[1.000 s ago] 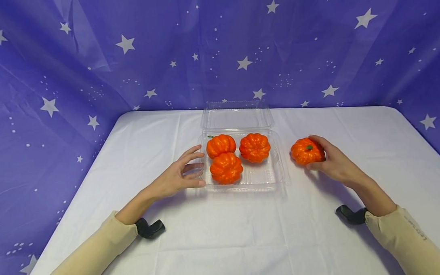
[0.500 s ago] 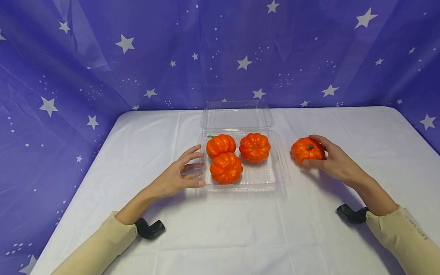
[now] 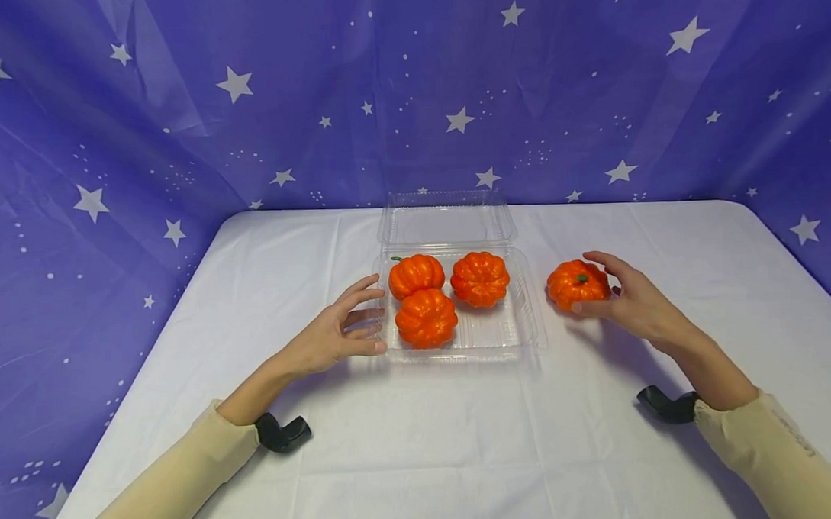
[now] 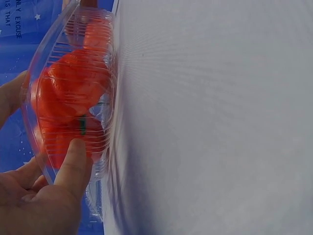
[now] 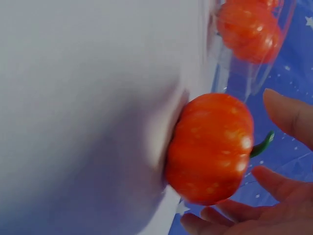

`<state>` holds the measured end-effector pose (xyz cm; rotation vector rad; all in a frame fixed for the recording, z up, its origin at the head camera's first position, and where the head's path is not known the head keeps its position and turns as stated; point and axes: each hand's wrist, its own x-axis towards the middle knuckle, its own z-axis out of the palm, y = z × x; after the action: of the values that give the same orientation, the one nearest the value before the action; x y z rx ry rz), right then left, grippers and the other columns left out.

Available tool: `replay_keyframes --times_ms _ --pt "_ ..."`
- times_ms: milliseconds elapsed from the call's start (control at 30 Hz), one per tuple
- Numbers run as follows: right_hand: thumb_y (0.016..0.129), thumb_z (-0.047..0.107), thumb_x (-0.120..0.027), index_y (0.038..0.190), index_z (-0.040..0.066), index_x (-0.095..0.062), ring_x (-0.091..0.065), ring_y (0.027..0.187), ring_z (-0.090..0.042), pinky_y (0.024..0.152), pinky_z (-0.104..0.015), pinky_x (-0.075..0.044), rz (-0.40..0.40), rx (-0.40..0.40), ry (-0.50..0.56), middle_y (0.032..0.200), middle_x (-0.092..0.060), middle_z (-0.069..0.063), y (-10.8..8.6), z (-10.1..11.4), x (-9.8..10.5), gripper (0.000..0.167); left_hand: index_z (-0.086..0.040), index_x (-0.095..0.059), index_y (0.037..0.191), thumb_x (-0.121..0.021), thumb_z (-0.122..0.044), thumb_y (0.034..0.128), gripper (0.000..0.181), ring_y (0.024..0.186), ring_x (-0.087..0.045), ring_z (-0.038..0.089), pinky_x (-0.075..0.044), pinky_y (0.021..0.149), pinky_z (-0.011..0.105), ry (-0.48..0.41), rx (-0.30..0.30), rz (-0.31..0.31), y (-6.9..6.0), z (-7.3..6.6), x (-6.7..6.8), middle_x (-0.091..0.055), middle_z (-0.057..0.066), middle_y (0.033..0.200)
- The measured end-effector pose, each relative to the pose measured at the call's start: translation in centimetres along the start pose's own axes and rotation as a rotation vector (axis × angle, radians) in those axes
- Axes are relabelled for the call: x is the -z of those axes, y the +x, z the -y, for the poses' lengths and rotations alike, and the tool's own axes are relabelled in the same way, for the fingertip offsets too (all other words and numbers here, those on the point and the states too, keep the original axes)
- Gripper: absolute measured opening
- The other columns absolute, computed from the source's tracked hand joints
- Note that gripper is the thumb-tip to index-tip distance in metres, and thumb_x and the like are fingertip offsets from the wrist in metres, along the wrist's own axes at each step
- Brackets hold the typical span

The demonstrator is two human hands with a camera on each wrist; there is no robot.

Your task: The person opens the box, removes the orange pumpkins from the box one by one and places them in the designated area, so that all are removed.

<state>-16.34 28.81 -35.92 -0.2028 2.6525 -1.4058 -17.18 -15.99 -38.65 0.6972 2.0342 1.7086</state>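
A loose pumpkin [image 3: 577,286] sits upright on the white tablecloth [image 3: 429,442], to the right of a see-through plastic box [image 3: 490,335] and apart from it, its green stem [image 5: 263,145] pointing up. The right hand [image 3: 638,307] is spread wide around this pumpkin, with the thumb at its near side and the other fingers at its far and right sides; the right wrist view shows a gap between thumb and pumpkin, and I cannot tell whether any other fingertip touches it. The left hand [image 3: 332,335] is also wide, its fingers apart at the left wall of the box; whether they press on the plastic I cannot tell. Inside the box are three more orange pumpkins: the back left pumpkin [image 3: 416,276] lies tilted with its stem to the left, the front left pumpkin [image 3: 427,320] is just in front of it, and the right pumpkin [image 3: 480,280] sits beside them towards the back. The lid [image 3: 449,224] is folded back behind the box. Beyond the table hangs a purple-blue curtain [image 3: 409,76] printed with white stars.
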Motion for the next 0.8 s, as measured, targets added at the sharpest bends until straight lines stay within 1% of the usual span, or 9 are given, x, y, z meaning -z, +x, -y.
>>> replay_keyframes --times_ms 133,200,300,400,500,533,567,667,800 --pt "0.084 0.006 -0.076 0.151 -0.001 -0.029 -0.016 0.142 -0.047 0.112 -0.067 -0.017 -0.006 0.006 0.006 0.154 -0.027 -0.026 -0.4 1.1 -0.1 0.082 0.004 -0.034 0.148 -0.079 -0.001 0.0825 0.079 0.137 -0.038 0.039 -0.043 0.106 0.034 -0.002 0.0 -0.003 0.0 0.0 0.0 -0.01 0.0 0.163" --pt "0.084 0.006 -0.076 0.152 0.0 -0.028 -0.016 0.143 -0.047 0.113 -0.065 -0.016 -0.002 0.002 0.031 0.155 -0.025 -0.025 -0.6 1.7 -0.2 0.084 0.004 -0.034 0.148 -0.079 -0.001 0.0824 0.08 0.137 -0.038 0.039 -0.043 0.106 0.035 -0.002 0.0 -0.004 0.0 0.0 0.0 -0.01 0.0 0.163" --pt "0.084 0.009 -0.078 0.153 0.004 -0.027 -0.026 0.139 -0.044 0.112 -0.062 -0.024 0.003 -0.002 0.047 0.153 -0.029 -0.024 -1.0 2.7 -0.6 0.086 0.004 -0.034 0.148 -0.079 -0.001 0.0823 0.08 0.137 -0.038 0.039 -0.043 0.106 0.035 -0.004 0.001 -0.004 -0.1 0.0 0.0 -0.01 0.0 0.163" --pt "0.084 0.014 -0.079 0.155 0.009 -0.027 -0.039 0.132 -0.039 0.108 -0.051 -0.037 0.016 0.001 0.04 0.149 -0.035 -0.021 -1.4 3.7 -1.0 0.088 0.004 -0.034 0.148 -0.079 -0.001 0.0824 0.079 0.137 -0.038 0.039 -0.043 0.106 0.034 -0.005 0.002 -0.005 -0.1 0.1 0.0 -0.01 0.0 0.163" --pt "0.085 0.016 -0.079 0.154 0.01 -0.028 -0.041 0.13 -0.037 0.106 -0.047 -0.039 0.04 0.012 0.039 0.147 -0.037 -0.019 -1.8 4.4 -1.1 0.086 0.005 -0.034 0.148 -0.079 -0.002 0.0829 0.079 0.137 -0.038 0.04 -0.043 0.106 0.034 0.001 -0.003 0.001 0.0 0.2 0.0 -0.009 0.002 0.163" --pt "0.086 0.016 -0.079 0.154 0.01 -0.029 -0.04 0.132 -0.037 0.107 -0.047 -0.039 0.05 0.018 0.044 0.148 -0.037 -0.019 -1.9 4.6 -1.2 0.085 0.005 -0.034 0.148 -0.079 -0.002 0.0831 0.079 0.137 -0.038 0.04 -0.043 0.106 0.034 0.003 -0.005 0.002 0.0 0.2 0.0 -0.009 0.002 0.164" --pt "0.086 0.016 -0.079 0.154 0.01 -0.03 -0.038 0.133 -0.038 0.107 -0.051 -0.037 0.059 0.025 0.047 0.148 -0.037 -0.019 -2.0 4.9 -1.2 0.083 0.005 -0.034 0.148 -0.079 -0.002 0.0832 0.079 0.137 -0.038 0.04 -0.043 0.106 0.035 0.006 -0.006 0.003 0.1 0.2 0.0 -0.009 0.002 0.164" --pt "0.086 0.016 -0.078 0.151 0.009 -0.034 -0.038 0.133 -0.038 0.108 -0.056 -0.034 0.086 0.032 0.074 0.144 -0.041 -0.018 -2.3 5.7 -1.6 0.078 0.004 -0.035 0.148 -0.079 -0.002 0.0831 0.079 0.136 -0.039 0.04 -0.043 0.106 0.036 0.012 -0.01 0.0 0.1 0.3 0.0 -0.009 0.003 0.164" --pt "0.086 0.017 -0.078 0.15 0.008 -0.036 -0.041 0.133 -0.037 0.11 -0.055 -0.033 0.114 0.035 0.092 0.141 -0.044 -0.017 -2.3 6.5 -2.3 0.076 0.004 -0.035 0.148 -0.079 -0.002 0.0829 0.078 0.136 -0.039 0.04 -0.044 0.105 0.036 0.019 -0.013 -0.002 0.2 0.3 0.1 -0.009 0.004 0.164"
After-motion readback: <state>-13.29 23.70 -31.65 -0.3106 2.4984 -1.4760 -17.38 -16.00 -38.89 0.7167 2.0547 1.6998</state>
